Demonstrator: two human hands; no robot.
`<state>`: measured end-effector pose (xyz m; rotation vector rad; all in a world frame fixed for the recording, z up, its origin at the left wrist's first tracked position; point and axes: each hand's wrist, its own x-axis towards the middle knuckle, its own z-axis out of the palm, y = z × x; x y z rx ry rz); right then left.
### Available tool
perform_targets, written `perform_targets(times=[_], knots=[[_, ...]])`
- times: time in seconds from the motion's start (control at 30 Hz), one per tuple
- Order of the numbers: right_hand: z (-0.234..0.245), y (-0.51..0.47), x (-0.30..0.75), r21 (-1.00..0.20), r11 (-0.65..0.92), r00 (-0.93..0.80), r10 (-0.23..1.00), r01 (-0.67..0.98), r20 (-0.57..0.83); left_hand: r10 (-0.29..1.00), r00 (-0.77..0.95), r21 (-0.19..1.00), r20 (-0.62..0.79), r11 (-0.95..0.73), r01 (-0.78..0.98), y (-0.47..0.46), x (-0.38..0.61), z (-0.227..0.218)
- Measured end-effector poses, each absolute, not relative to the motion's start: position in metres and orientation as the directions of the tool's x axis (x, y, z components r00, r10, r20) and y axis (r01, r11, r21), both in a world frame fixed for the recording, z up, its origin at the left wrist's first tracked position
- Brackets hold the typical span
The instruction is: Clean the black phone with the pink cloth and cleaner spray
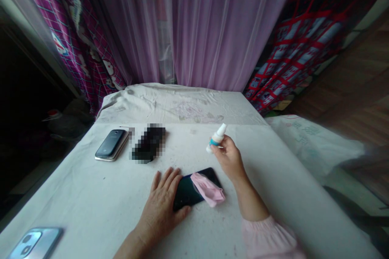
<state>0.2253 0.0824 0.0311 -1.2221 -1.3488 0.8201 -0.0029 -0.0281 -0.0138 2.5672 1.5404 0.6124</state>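
Observation:
My left hand point(162, 200) lies on the table with its fingers stretched out. Its thumb and index finger touch the left end of a dark smartphone point(187, 194). Across the right part of that phone lies a folded pink cloth point(209, 189). Above and to the right, my right hand point(230, 156) is closed around a small white squeeze bottle point(217, 137) with a teal label band and a pointed tip. The bottle is held up off the table, slightly tilted, its tip upward. Part of its body is hidden by my fingers.
The table point(121, 194) has a white cloth. Two stacked phones point(112, 144) and a dark, pixelated object point(148, 143) lie at the back left. A light blue phone point(38, 243) is at the front left. Purple curtains point(219, 28) hang behind; a white bag point(306, 145) sits at right.

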Motion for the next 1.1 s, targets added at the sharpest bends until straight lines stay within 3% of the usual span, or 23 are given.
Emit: perform_targets(times=[0.17,0.4,0.77,0.93,1.1], knots=[[0.008,0.098,0.238,-0.799,0.148,0.246,0.905,0.582,0.347,0.869,0.410,0.278,0.276,-0.480,0.832,-0.029,-0.003,-0.011],[-0.012,0.111,0.238,-0.706,0.078,0.267,0.893,0.704,0.364,0.868,0.411,0.279,0.280,-0.483,0.830,-0.029,-0.004,-0.013],[-0.020,0.118,0.239,-0.686,-0.010,0.355,0.861,0.727,0.364,0.865,0.418,0.275,0.277,-0.489,0.828,-0.027,-0.005,-0.013],[-0.019,0.119,0.244,-0.819,-0.047,0.442,0.858,0.572,0.260,0.862,0.418,0.273,0.286,-0.492,0.827,-0.026,-0.005,-0.014],[-0.015,0.116,0.247,-0.914,-0.009,0.424,0.888,0.405,0.179,0.860,0.418,0.260,0.292,-0.492,0.831,-0.026,-0.005,-0.015]])
